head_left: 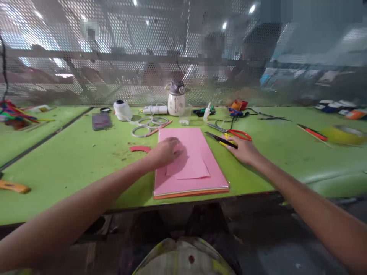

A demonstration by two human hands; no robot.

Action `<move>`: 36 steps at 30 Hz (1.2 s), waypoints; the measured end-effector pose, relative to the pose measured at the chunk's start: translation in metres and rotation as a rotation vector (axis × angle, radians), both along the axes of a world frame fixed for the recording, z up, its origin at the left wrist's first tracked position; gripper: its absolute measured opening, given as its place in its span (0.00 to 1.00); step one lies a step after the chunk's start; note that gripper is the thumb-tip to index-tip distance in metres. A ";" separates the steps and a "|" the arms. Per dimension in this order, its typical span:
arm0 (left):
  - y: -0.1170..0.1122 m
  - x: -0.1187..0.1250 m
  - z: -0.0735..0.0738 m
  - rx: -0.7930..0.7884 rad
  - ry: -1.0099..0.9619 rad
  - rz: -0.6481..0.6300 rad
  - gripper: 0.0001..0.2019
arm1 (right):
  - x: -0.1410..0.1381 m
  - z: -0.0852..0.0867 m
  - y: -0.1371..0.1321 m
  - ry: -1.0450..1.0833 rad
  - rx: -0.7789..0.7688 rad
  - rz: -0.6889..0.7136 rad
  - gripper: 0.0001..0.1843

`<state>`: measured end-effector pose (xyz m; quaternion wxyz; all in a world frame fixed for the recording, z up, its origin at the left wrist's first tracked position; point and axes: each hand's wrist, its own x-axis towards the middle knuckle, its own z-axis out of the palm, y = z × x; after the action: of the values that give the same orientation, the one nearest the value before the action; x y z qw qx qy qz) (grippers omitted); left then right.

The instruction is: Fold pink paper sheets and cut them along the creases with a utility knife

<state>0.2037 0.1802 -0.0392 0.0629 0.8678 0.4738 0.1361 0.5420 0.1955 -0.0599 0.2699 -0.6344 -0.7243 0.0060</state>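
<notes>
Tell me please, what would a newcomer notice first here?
Probably the pink-topped paper stack near the front edge of the green table, with the left hand resting on it. Next, the red-handled scissors and dark cutter at the right hand. Behind the stack, a cream bottle with dark lid stands out.

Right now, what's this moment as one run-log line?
left hand: resting on pink sheet | right hand: at black-and-yellow cutter, grip unclear | nearby: red-handled scissors | surface: green tabletop

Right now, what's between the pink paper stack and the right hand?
Head view: a strip of green tabletop beside the pink paper stack, then a black-and-yellow cutter whose handle is at the right hand.
</notes>
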 end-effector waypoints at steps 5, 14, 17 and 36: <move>-0.035 -0.006 0.004 -0.019 0.090 0.068 0.37 | -0.024 0.003 0.019 -0.129 0.055 0.034 0.16; -0.049 -0.007 -0.017 0.053 0.017 0.101 0.28 | -0.097 0.027 -0.040 -0.300 -0.137 0.887 0.45; -0.043 -0.012 -0.021 0.065 -0.020 0.111 0.28 | -0.098 0.020 -0.055 -0.274 -0.138 0.889 0.41; -0.027 -0.019 0.025 -0.813 -1.047 0.284 0.31 | -0.091 0.061 -0.012 0.587 0.064 0.619 0.07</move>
<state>0.1850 0.1536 -0.0145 0.5868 0.5240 0.5040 0.3565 0.4509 0.1837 0.0016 0.4697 -0.3498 -0.7728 0.2446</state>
